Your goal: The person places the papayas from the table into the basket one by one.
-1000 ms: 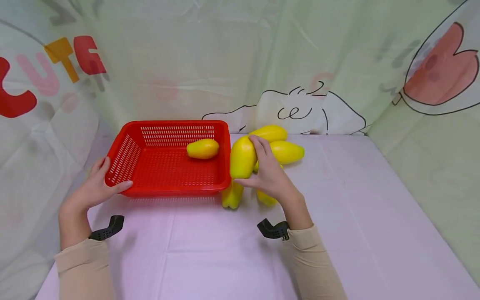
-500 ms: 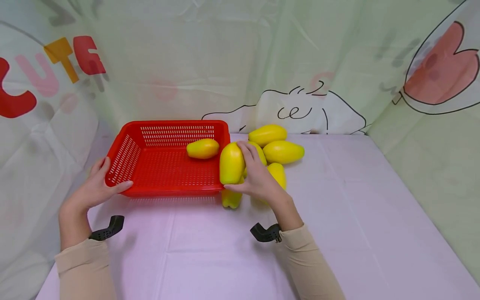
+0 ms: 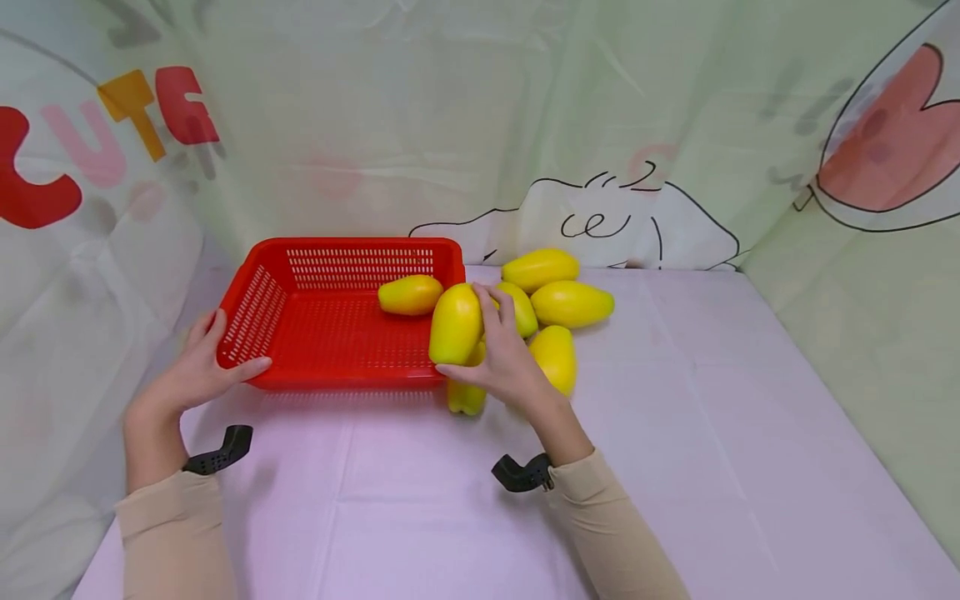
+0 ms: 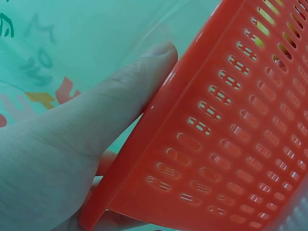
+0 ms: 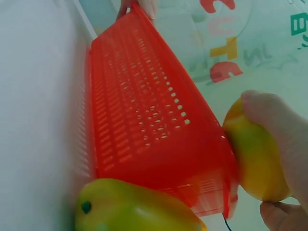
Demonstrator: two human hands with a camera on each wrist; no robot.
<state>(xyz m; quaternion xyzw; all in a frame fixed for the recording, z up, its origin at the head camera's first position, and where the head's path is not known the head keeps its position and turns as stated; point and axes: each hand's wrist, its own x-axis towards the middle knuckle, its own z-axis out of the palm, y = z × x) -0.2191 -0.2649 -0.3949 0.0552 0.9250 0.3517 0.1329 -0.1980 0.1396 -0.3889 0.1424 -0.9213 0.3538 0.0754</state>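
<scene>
A red plastic basket [image 3: 337, 333] with slotted walls stands on the table, one yellow papaya [image 3: 410, 296] lying inside near its right end. My left hand [image 3: 198, 367] grips the basket's left front corner, thumb over the rim; the left wrist view shows that thumb [image 4: 139, 77] along the rim. My right hand [image 3: 506, 354] holds another papaya [image 3: 456, 325] between thumb and fingers, over the basket's right rim. In the right wrist view the held papaya [image 5: 255, 149] is right at the rim, its far side hidden by the hand.
Several more papayas lie right of the basket, among them one at the back [image 3: 540, 269], one with a greenish tip [image 3: 573, 304] and one behind my right wrist [image 3: 555, 358]. Another papaya [image 3: 467, 396] sits against the basket's front right corner. A printed curtain [image 3: 375, 125] encloses the table.
My right hand has carried its papaya leftward from the pile to above the basket's right rim. The left hand keeps its grip on the basket. The head view has shifted slightly.
</scene>
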